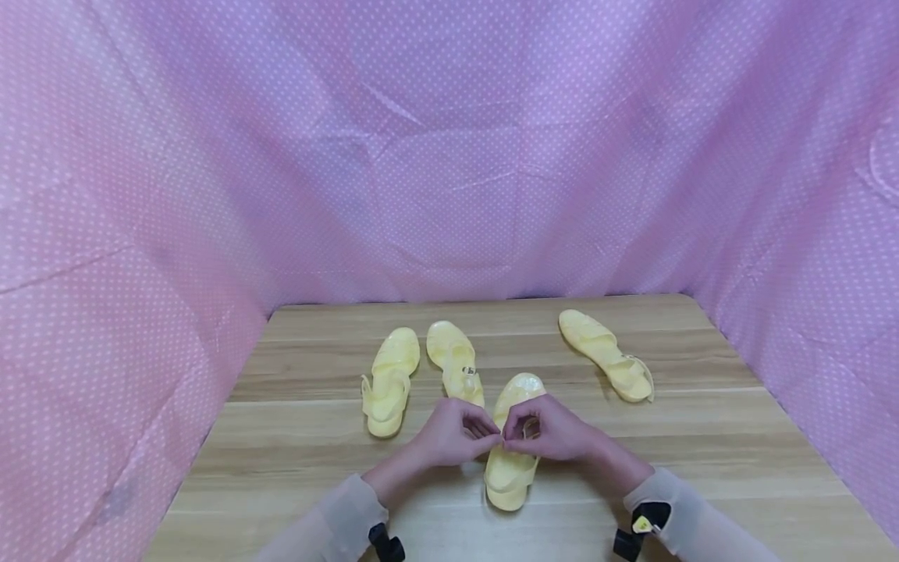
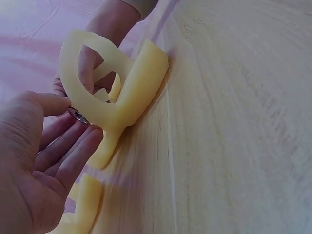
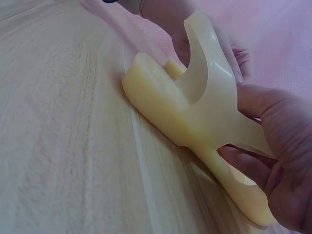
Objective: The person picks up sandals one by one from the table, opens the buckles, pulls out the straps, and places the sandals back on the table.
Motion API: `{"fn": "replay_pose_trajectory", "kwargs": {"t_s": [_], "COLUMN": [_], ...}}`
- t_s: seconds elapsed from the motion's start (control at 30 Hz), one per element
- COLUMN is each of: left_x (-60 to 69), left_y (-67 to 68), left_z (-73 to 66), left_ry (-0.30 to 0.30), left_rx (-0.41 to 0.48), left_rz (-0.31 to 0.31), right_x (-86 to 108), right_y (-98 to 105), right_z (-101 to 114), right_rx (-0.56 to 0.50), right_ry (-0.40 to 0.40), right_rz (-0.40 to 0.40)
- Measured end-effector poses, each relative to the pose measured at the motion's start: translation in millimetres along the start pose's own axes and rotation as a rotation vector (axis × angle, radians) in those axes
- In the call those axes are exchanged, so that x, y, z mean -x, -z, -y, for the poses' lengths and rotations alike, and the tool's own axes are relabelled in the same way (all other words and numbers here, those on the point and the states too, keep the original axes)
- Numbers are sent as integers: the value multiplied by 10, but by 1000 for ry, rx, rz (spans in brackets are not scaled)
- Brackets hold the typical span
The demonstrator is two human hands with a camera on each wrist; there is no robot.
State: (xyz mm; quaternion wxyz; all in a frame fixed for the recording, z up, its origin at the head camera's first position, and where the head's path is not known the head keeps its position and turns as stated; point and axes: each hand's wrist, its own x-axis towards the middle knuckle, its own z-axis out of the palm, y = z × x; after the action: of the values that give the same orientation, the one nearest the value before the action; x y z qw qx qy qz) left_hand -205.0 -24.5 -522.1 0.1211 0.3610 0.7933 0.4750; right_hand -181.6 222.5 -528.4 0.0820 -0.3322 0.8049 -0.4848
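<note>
A pale yellow sandal (image 1: 507,478) lies sole down on the wooden table, toe pointing away, with both hands over its strap. In the left wrist view my left hand (image 2: 44,156) pinches a small metal buckle (image 2: 78,115) on the sandal's strap (image 2: 73,73) between thumb and fingers. From the other side my right hand (image 3: 282,141) holds the strap (image 3: 222,92), thumb above and fingers beneath. The fingertips of both hands nearly meet in the head view, where the left hand (image 1: 456,433) and right hand (image 1: 551,428) partly cover the sandal's middle.
Two more yellow sandals, one (image 1: 392,382) at the left and one (image 1: 453,351) beside it, lie behind my left hand. Another sandal (image 1: 605,353) lies slanted at the back right of the table (image 1: 702,437). A pink dotted cloth (image 1: 449,156) hangs around the table.
</note>
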Motion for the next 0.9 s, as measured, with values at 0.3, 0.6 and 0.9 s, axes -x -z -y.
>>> {"fn": "replay_pose_trajectory", "kwargs": {"t_s": [0.3,0.6,0.9], "left_x": [78,362,400], "left_y": [14,-147,-318], "left_z": [-101,-292,-277], "left_ry": [26,-39,-38], "left_rx": [-61,-349,-402], "left_rz": [-7,37,0], "right_x": [66,171,218], "right_y": [62,212,203], "right_z": [121,169,7], "right_rx": [153,540,497], "right_ry": [31,-6,-80], "right_rz": [-93,-320,-256]}}
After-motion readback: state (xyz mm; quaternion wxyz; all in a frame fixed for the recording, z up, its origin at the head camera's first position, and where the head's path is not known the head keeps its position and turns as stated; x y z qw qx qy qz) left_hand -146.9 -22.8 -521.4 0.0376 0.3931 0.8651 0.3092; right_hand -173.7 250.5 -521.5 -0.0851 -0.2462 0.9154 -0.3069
